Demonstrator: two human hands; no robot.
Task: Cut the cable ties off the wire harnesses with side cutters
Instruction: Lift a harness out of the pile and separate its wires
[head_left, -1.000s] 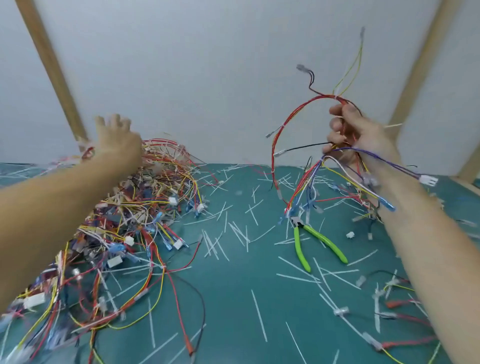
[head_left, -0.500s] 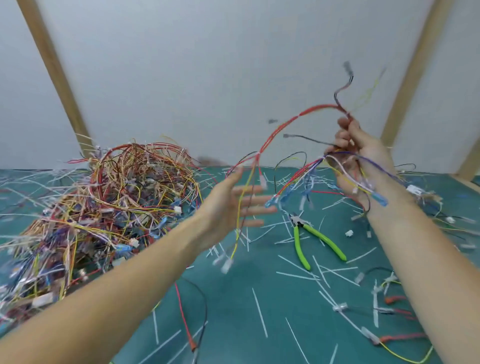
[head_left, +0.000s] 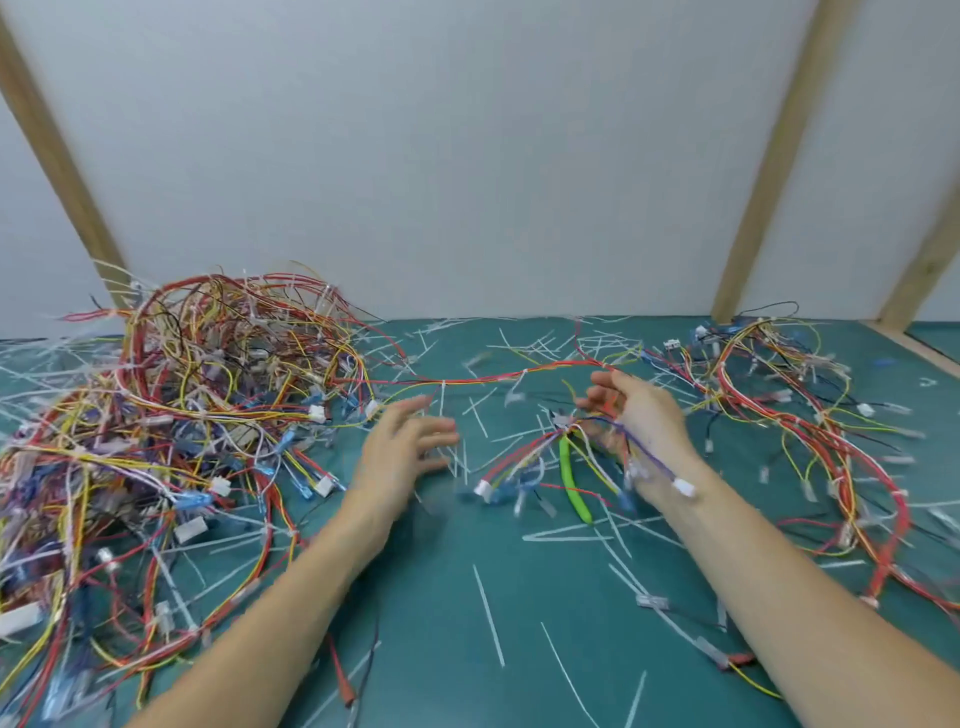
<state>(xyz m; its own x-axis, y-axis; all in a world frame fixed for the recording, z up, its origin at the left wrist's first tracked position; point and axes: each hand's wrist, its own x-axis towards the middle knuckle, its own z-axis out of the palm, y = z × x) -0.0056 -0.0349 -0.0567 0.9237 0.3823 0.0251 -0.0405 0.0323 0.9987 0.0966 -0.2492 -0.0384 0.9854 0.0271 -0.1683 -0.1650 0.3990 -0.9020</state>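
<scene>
A wire harness (head_left: 524, 467) of red, yellow, blue and purple wires lies fanned out on the green mat, and its long red strand (head_left: 483, 380) arcs back toward the left pile. My right hand (head_left: 641, 421) hovers at the harness's right side with loosely spread fingers. Purple and white wires are draped over its wrist. My left hand (head_left: 408, 449) is low over the mat just left of the harness, fingers straight and holding nothing. The side cutters' green handle (head_left: 574, 486) shows under the harness wires, and their jaws are hidden. Both hands are motion-blurred.
A big tangled pile of harnesses (head_left: 197, 415) fills the left side. A flatter group of harnesses (head_left: 810, 415) lies at the right. Several cut white cable ties (head_left: 488, 623) litter the green mat (head_left: 447, 561). Wooden posts (head_left: 763, 156) stand against the white back wall.
My right hand came down from head height with the harness to the mat. My left hand pulled back from the left pile to beside the harness.
</scene>
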